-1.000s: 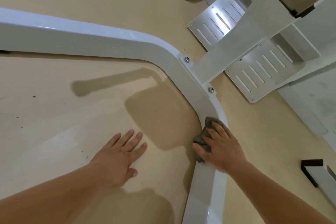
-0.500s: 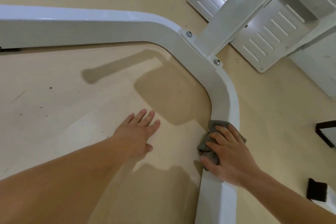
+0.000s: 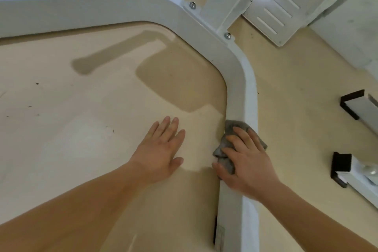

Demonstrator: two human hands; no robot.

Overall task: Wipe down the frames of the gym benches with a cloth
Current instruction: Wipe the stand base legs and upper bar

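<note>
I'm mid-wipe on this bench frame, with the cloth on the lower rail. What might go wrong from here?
1. The cloth is bunched under the right hand, so it may slip out or skip the outer edge of the frame.
2. If the wipe heads toward the bend, the bolt heads could snag it.
3. The left hand lies flat on the smooth floor; leaning on it might make it slide.
</note>
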